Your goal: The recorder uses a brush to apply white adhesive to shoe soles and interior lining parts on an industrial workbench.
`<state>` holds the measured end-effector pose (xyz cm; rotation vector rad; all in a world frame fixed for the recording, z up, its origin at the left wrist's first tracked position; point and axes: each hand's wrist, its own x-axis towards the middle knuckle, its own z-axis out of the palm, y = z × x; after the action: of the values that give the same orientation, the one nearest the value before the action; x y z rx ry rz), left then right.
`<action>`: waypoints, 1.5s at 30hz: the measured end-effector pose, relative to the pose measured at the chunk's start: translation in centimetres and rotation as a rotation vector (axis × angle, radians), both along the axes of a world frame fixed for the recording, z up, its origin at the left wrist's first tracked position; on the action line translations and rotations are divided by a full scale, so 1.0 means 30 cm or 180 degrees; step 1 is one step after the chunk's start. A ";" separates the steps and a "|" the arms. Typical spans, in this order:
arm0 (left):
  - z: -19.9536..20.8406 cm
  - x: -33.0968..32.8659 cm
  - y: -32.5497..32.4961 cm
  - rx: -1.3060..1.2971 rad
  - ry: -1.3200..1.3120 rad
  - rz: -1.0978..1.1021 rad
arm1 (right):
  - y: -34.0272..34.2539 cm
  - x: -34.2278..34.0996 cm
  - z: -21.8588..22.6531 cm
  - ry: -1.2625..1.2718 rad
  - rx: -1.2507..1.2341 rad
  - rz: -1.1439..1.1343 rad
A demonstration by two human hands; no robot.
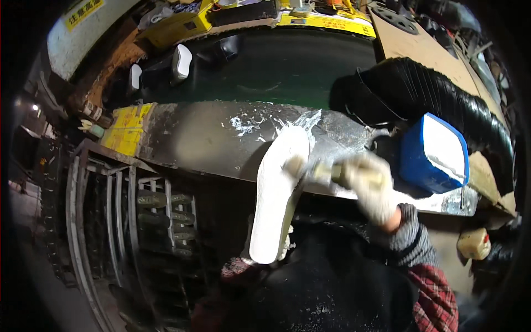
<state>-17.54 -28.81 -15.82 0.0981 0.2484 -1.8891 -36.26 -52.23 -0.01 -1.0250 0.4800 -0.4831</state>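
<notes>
A shoe (276, 182) points away from me with its sole face up, coated white from toe to heel. Its toe end lies over the edge of the metal worktop (204, 138). Under the heel end my left hand (287, 246), in a light glove, grips the shoe; most of that hand is hidden. My right hand (369, 185), gloved and blurred by motion, is closed on the handle of a brush (318, 170). The brush's bristles touch the right side of the white sole near its middle. To the right of that hand stands a blue tub (409, 163) of white paste or glue.
Beyond the worktop runs a dark green conveyor belt (282, 61) carrying shoes with white soles (181, 62). A black ribbed hose (437, 94) lies at right. Metal racks (119, 205) stand at lower left; a yellowish jug (473, 244) is at lower right. White smears mark the worktop.
</notes>
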 end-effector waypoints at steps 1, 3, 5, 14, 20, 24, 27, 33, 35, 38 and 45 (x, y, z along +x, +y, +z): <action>-0.010 -0.009 -0.005 -0.0171 0.0084 -0.0025 | 0.014 -0.022 0.008 -0.0224 -0.0559 0.0396; 0.030 -0.007 -0.032 -0.0399 0.0174 -0.0067 | 0.015 -0.019 0.038 -0.0355 -0.1803 0.0463; 0.114 0.029 -0.043 -0.0531 0.0093 -0.0049 | -0.034 0.060 0.079 0.0212 -0.1697 -0.0517; 0.315 -0.015 -0.077 0.1074 0.0389 0.0666 | 0.044 0.070 0.213 -0.0496 -0.3387 0.1491; 0.261 -0.029 -0.068 -0.0219 -0.0197 0.0729 | 0.152 0.001 0.161 -0.0140 -0.2404 0.1066; 0.222 -0.017 -0.066 -0.0501 -0.1568 0.0749 | 0.105 -0.139 0.110 -0.0141 -0.1649 0.1112; 0.154 -0.013 -0.066 -0.0720 -0.0114 0.0867 | 0.121 -0.164 0.150 0.0111 -0.0773 0.0682; 0.154 0.045 -0.028 -0.1083 -0.0364 0.0298 | 0.053 -0.058 0.048 0.0322 -0.1036 0.0704; 0.197 0.022 -0.006 -0.0217 -0.0091 0.0444 | -0.077 -0.108 -0.066 0.0484 -0.1159 -0.0306; 0.121 0.058 0.018 0.0057 0.0024 0.0409 | -0.158 -0.047 -0.080 0.0549 -0.1378 -0.1193; 0.088 0.077 0.066 0.0163 0.0118 0.0462 | 0.045 -0.077 0.044 0.0179 -0.4583 0.0114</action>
<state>-15.24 -26.83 -13.19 0.0776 0.3210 -1.7420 -38.56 -50.88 1.32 -2.4196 0.0877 -0.7796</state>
